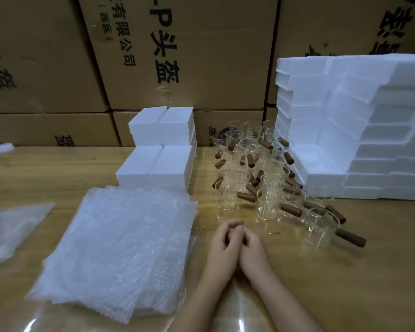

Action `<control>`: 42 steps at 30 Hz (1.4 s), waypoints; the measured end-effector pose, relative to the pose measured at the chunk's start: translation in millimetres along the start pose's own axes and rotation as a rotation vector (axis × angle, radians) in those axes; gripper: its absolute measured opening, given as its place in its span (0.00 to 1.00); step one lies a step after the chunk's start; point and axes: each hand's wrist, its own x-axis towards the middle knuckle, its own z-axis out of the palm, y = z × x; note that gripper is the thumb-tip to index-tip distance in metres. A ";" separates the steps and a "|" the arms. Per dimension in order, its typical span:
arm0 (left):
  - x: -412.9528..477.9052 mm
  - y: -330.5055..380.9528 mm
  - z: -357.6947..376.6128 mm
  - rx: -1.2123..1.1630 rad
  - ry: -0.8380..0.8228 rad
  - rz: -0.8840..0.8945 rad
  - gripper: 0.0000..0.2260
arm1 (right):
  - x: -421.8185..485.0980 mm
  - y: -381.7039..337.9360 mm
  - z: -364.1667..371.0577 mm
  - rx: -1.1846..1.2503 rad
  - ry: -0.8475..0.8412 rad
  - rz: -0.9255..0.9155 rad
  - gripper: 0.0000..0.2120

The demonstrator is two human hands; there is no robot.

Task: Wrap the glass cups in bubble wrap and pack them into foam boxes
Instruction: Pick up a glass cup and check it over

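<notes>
Clasped together near the glass cups (268, 204), left hand (222, 246) and right hand (254, 249), fingers clenched, grasping no object; left of cups, bubble wrap (120, 248); right of cups, foam boxes (359, 130).

so the foam boxes (359, 130) are plain bright white, both the middle stack and the right one. glass cups (268, 202) between them are clear, with dark brown handles (350, 237). bubble wrap (120, 245) near left is see-through whitish with a tiny bubble-dot pattern. table (345, 283) is tan wood grain, and the cartons (201, 56) at the back are brown with black print
</notes>
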 end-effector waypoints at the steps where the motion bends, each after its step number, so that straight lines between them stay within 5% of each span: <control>1: 0.5 -1.1 -1.1 -0.042 0.001 -0.018 0.09 | 0.3 0.5 0.3 -0.008 -0.008 -0.005 0.11; 12: 14.6 -13.9 -9.2 -0.139 -0.046 -0.106 0.08 | -6.1 -2.2 -0.1 0.049 -0.038 0.001 0.12; 18: 15.7 -9.3 -9.1 -0.175 -0.028 -0.110 0.09 | -2.6 -13.4 -40.5 -0.146 -0.217 -0.055 0.12; 23: 18.2 -9.5 -6.8 -0.285 0.003 -0.167 0.09 | -13.9 -10.0 -131.6 -0.343 0.358 -0.308 0.10; 28: 19.7 -10.9 -5.3 -0.255 0.020 -0.157 0.09 | -12.2 8.6 -172.4 -0.468 0.800 -0.287 0.16; 34: 24.5 -11.4 -7.7 -0.260 0.073 -0.150 0.08 | -0.5 19.0 -176.5 -0.387 0.738 0.068 0.17; 42: 29.3 -12.6 -7.2 -0.280 0.111 -0.150 0.08 | -1.9 15.9 -172.8 -0.555 0.620 0.203 0.06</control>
